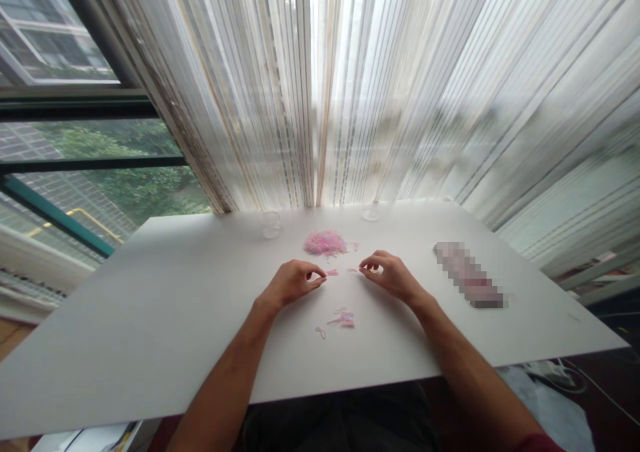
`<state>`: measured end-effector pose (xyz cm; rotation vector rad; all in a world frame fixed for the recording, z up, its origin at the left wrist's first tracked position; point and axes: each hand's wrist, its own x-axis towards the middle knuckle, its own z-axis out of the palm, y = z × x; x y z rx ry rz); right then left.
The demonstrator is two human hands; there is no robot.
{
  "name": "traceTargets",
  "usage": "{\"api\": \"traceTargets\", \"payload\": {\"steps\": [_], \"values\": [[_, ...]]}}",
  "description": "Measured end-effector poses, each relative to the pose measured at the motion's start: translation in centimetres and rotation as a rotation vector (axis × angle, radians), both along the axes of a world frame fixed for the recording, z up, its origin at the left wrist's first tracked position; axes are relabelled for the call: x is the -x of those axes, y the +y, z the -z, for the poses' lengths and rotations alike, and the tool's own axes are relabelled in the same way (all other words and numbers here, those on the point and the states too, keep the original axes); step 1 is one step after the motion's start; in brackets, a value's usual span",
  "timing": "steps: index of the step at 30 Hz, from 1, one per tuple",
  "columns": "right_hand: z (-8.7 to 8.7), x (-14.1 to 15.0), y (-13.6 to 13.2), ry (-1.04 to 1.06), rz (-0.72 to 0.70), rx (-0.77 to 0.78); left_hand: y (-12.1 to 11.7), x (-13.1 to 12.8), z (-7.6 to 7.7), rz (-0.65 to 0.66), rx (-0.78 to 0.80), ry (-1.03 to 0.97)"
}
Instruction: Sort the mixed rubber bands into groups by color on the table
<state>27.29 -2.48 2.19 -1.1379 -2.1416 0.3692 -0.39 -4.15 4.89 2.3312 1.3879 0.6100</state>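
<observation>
Held low over the white table (175, 305), my left hand (295, 283) pinches one end of a small bunch of pink rubber bands (333, 273). Facing it, my right hand (387, 273) has thumb and forefinger pinched at the end of a thin pale rubber band (352, 270). A short gap separates the two. Beyond my hands lies a loose heap of pink and pastel bands (325, 243). Nearer to me is a small flat bundle of pink and bluish bands (345, 319), with a single pale loop (321, 333) to its left.
A clear round container (271, 225) stands at the back left of the table, and a clear shallow lid or dish (371, 215) at the back. On the right lies a blurred-out, long object (470, 275). Striped sheer curtains (320, 92) hang behind the table's far edge.
</observation>
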Motion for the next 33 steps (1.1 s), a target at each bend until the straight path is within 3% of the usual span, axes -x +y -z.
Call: {"api": "traceTargets", "payload": {"steps": [13, 20, 33], "values": [[-0.3, 0.8, -0.6, -0.039, 0.03, 0.079, -0.1, -0.1, 0.0, 0.016, 0.005, -0.01], [-0.4, 1.4, -1.1, -0.087, -0.064, 0.097, -0.3, -0.3, -0.2, 0.026, 0.022, -0.023], [0.5, 2.2, -0.5, -0.198, 0.004, -0.096, -0.3, -0.3, 0.1, 0.061, 0.023, -0.03]]}}
